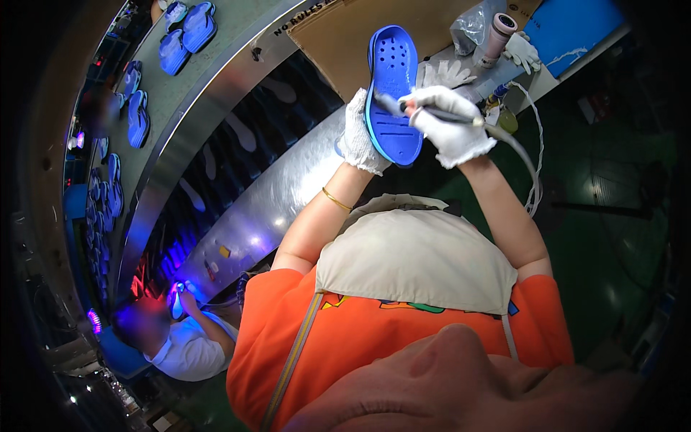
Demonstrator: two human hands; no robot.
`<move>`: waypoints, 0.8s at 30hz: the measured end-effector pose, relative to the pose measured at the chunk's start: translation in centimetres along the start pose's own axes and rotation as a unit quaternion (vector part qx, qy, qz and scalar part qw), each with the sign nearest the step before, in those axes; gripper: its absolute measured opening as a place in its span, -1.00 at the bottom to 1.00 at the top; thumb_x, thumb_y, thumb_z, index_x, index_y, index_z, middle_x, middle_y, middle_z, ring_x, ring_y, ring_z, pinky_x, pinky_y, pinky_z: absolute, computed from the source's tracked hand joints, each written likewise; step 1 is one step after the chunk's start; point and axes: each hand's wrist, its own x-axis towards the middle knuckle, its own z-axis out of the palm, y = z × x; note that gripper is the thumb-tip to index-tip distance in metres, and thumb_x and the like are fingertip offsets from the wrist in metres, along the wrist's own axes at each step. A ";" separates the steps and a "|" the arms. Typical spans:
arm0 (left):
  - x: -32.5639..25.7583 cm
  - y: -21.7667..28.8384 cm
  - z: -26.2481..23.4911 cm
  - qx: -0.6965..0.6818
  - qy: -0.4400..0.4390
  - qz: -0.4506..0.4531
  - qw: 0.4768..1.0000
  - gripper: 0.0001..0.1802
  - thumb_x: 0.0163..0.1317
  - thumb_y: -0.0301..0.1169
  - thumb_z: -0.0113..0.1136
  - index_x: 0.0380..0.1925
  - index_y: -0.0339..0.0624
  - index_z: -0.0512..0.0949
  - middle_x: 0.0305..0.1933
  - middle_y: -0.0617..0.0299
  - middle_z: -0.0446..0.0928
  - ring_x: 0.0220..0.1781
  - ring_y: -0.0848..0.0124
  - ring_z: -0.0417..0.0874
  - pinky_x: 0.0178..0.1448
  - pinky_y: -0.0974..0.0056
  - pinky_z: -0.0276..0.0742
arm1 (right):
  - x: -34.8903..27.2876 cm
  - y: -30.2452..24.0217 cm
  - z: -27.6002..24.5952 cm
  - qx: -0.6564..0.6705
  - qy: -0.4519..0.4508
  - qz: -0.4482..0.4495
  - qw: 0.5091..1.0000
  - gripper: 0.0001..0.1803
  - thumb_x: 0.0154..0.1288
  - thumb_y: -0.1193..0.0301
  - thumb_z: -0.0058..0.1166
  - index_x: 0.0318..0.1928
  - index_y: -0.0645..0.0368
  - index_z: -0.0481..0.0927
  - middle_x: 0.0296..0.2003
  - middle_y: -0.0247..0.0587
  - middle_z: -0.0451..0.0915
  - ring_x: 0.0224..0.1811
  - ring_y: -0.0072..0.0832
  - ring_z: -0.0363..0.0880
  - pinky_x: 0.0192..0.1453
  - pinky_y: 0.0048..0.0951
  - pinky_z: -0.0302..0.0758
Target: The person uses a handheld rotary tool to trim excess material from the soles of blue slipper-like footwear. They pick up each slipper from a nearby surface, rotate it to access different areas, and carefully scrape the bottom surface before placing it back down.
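A blue shoe sole (pixel 395 72) with a cluster of holes at its far end and grooves near its heel is held upright, tilted inner face up. My left hand (pixel 358 138), in a white knit glove, grips its left edge. My right hand (pixel 452 135), also gloved, is closed round a brush (pixel 389 105) whose pale bristle tip touches or hovers just over the middle of the sole; contact is blurred. From the brush's back end a grey hose (pixel 512 144) curves down past my right wrist.
Left, a curved conveyor (pixel 162 115) carries several blue soles (pixel 139 119). Beside it runs a metal guard (pixel 288 180). Beyond my hands are a cardboard sheet (pixel 338 43), spare white gloves (pixel 522 50), a pink tumbler (pixel 498 39) and a blue board (pixel 576 29). A co-worker (pixel 191 345) sits lower left.
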 end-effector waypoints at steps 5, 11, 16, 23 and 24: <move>-0.7 -0.5 1.7 0.037 0.042 -0.001 0.998 -0.36 0.28 0.06 -0.19 0.13 -0.24 0.34 0.04 -0.09 0.48 -0.06 0.03 0.58 0.09 0.00 0.52 | 0.4 -0.5 -0.9 0.095 0.013 0.037 0.995 -0.89 0.15 0.61 0.11 -0.27 0.28 0.57 -0.33 -0.22 0.63 -0.28 -0.62 0.59 -0.09 -0.55 0.53; -0.2 -1.0 0.6 0.053 0.038 -0.001 0.998 -0.32 0.29 0.09 -0.23 0.19 -0.24 0.29 0.09 -0.13 0.45 0.02 -0.09 0.54 0.16 -0.11 0.45 | 1.7 -0.8 -0.3 -0.008 0.062 0.018 0.998 -0.89 0.17 0.58 0.15 -0.26 0.28 0.55 -0.34 -0.25 0.63 -0.32 -0.64 0.58 -0.13 -0.58 0.52; -0.5 0.2 1.2 0.045 -0.013 -0.057 0.997 -0.26 0.30 0.14 -0.27 0.20 -0.27 0.28 0.08 -0.13 0.46 0.02 -0.09 0.55 0.19 -0.12 0.43 | 3.9 0.6 -2.4 0.135 0.125 0.024 0.983 -0.88 0.20 0.55 0.13 -0.24 0.28 0.54 -0.33 -0.23 0.65 -0.31 -0.64 0.58 -0.15 -0.61 0.51; 0.0 1.0 2.2 0.167 0.057 0.008 0.984 -0.29 0.34 0.16 -0.36 0.14 -0.24 0.34 -0.05 0.02 0.54 -0.13 0.16 0.63 0.00 0.11 0.60 | 3.3 -0.4 -2.2 -0.072 -0.054 -0.052 0.995 -0.83 0.11 0.70 0.13 -0.26 0.26 0.57 -0.21 -0.19 0.60 -0.18 -0.56 0.59 -0.02 -0.52 0.53; 0.1 1.4 1.7 0.200 0.113 0.024 0.973 -0.32 0.36 0.14 -0.35 0.12 -0.21 0.36 -0.07 0.04 0.55 -0.16 0.21 0.64 -0.05 0.14 0.62 | 3.5 -0.8 -2.2 -0.054 -0.039 -0.077 0.995 -0.82 0.10 0.71 0.12 -0.26 0.26 0.57 -0.22 -0.18 0.61 -0.17 -0.53 0.59 -0.01 -0.51 0.53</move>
